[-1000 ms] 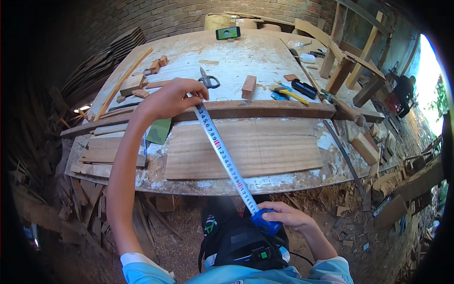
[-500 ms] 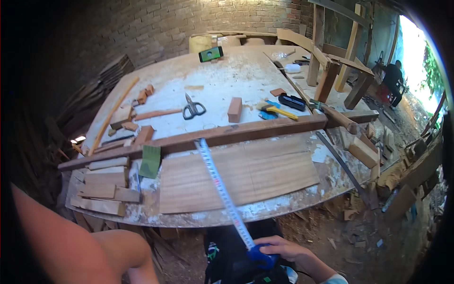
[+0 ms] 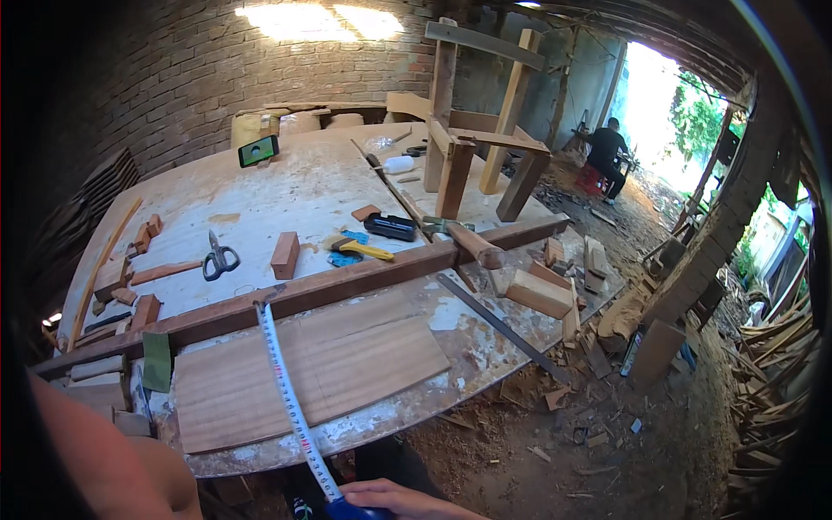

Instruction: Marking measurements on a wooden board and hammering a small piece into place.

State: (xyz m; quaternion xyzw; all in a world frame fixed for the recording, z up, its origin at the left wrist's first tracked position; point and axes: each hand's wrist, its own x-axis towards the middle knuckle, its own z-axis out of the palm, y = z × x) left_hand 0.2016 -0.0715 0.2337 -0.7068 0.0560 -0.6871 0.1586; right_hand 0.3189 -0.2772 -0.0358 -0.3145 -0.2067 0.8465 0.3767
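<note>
In the head view my right hand grips a blue tape measure at the bottom edge. Its blade runs out across a light-brown board, its hooked end at a long brown timber. Part of my left arm fills the lower left, close to the camera; the hand itself is out of view. Beside the board lie a green cloth and a long dark metal bar.
On the worktable are scissors, a wooden block, a yellow-handled tool, a phone, a wooden mallet and an upright wooden frame. A seated person works by the opening; wooden debris covers the ground.
My left hand has left the tape's end and gone out of view at lower left, its arm drawn back. The view has turned rightward, showing more of the doorway.
</note>
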